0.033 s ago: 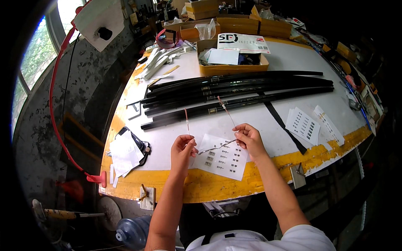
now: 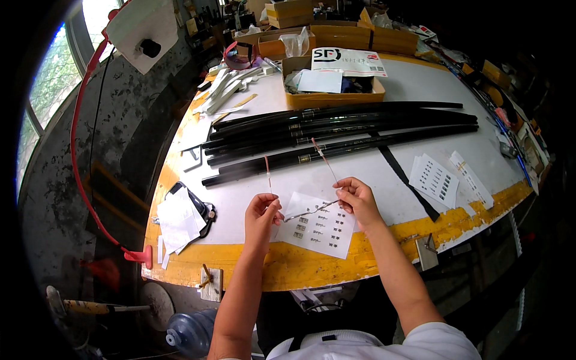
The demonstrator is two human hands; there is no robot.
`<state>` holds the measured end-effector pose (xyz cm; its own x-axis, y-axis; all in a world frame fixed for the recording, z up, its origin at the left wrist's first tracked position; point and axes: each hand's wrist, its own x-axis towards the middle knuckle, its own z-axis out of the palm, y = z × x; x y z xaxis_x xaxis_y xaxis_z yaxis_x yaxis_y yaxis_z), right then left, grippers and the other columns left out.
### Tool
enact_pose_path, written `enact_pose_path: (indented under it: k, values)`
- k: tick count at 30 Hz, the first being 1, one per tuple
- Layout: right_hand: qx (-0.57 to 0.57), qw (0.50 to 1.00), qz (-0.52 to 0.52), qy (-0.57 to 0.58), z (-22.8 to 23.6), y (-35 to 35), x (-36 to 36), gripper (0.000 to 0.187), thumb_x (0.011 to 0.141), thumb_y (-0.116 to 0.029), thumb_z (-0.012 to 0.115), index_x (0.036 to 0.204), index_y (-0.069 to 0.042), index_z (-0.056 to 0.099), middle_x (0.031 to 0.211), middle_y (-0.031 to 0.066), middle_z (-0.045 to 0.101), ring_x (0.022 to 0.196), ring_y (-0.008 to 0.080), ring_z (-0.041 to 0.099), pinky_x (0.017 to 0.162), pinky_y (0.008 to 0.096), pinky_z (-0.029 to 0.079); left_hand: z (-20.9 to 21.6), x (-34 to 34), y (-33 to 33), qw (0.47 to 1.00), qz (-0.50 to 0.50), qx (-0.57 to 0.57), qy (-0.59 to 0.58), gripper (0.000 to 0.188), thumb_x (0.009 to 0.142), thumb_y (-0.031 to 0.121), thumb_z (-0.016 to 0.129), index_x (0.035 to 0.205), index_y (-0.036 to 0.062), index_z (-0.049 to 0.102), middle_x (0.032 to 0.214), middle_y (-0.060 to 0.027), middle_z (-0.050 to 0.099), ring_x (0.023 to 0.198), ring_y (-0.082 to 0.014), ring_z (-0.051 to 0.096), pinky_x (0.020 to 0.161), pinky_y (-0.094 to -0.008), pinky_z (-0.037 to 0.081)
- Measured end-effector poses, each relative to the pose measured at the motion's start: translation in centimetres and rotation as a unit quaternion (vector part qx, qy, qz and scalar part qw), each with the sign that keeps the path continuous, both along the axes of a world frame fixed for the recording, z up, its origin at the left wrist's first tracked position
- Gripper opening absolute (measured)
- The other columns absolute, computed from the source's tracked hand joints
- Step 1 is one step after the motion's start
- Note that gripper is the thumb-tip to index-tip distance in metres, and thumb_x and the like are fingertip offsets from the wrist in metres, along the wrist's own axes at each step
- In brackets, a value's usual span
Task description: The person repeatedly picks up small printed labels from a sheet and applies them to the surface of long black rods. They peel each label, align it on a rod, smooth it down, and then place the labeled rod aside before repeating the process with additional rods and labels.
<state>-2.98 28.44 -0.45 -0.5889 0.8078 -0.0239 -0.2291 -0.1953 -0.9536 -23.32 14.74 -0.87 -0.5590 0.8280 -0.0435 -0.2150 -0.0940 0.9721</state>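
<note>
Both my hands are raised over the near part of the table, fingers pinched. Between them runs a thin, dark, shiny twisted strip [image 2: 312, 211], one end at each hand's fingertips. From my left hand [image 2: 263, 217] a slender pink-ended stick [image 2: 268, 171] points up and away. A similar slender pink-ended stick [image 2: 324, 159] rises from my right hand [image 2: 357, 201]. Whether sticks and strip are one piece, I cannot tell. Beneath the strip lies a white sheet [image 2: 321, 239] printed with rows of small dark marks. Several glossy black tubes [image 2: 348, 146] lie across the table beyond my hands.
A cardboard box [image 2: 335, 99] of odds and ends stands at the back. Printed sheets [image 2: 434, 182] and a black strap [image 2: 408, 177] lie to the right. Loose papers [image 2: 180, 219] rest on a black object at left. A red-armed lamp [image 2: 75, 138] stands beyond the left edge.
</note>
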Motion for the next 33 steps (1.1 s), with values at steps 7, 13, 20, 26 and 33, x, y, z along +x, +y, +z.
enact_pose_path:
  k: [7,13,20,26,33]
  values:
    - [-0.002,1.0,-0.003,-0.006,0.4,-0.3,-0.1,0.017,0.087,-0.005,0.061,0.102,0.003,0.059,0.074,0.0043,0.058,0.06,0.0057,0.049,0.048,0.0176,0.033,0.1,0.0,-0.2,1.0,-0.004,-0.002,0.007,0.014,0.091,0.014,0.063,0.101,0.0048,0.059,0.082,-0.0013,0.059,0.063,-0.0072,0.055,0.058,-0.0196,0.042]
    - [-0.004,1.0,0.005,-0.001,0.0,-0.1,0.0,0.016,0.088,-0.005,0.061,0.102,0.003,0.059,0.074,0.0054,0.058,0.057,0.0058,0.047,0.047,0.0179,0.033,0.2,0.0,-0.3,1.0,-0.012,-0.001,0.003,0.014,0.091,0.014,0.063,0.1,0.005,0.059,0.082,-0.0012,0.058,0.063,-0.0075,0.054,0.059,-0.0202,0.042]
    - [0.004,1.0,-0.003,-0.008,-0.1,0.2,0.1,0.016,0.086,-0.003,0.06,0.102,0.002,0.059,0.071,0.007,0.058,0.051,0.0057,0.043,0.044,0.0186,0.033,0.3,0.2,0.1,1.0,-0.006,0.001,-0.003,0.013,0.091,0.012,0.062,0.1,0.0043,0.058,0.083,-0.0023,0.058,0.062,-0.0079,0.054,0.057,-0.0206,0.042]
    - [0.001,1.0,-0.012,-0.019,0.2,-0.2,-0.2,0.018,0.087,-0.003,0.059,0.104,0.003,0.06,0.069,0.0008,0.055,0.049,0.0033,0.043,0.042,0.0168,0.032,-0.2,-0.2,0.0,1.0,-0.009,0.016,-0.02,0.016,0.091,0.009,0.06,0.105,0.0025,0.057,0.085,-0.0054,0.059,0.06,-0.0091,0.055,0.053,-0.0208,0.043]
    - [0.068,0.989,-0.032,-0.124,0.2,-0.8,-0.6,0.035,0.087,0.0,0.057,0.122,0.002,0.057,0.066,0.0019,0.057,0.046,0.0033,0.043,0.038,0.0159,0.032,-0.3,0.2,-0.4,0.998,0.017,-0.027,0.062,0.034,0.09,0.008,0.062,0.121,0.0023,0.047,0.09,-0.0089,0.058,0.061,-0.0117,0.058,0.049,-0.0236,0.045]
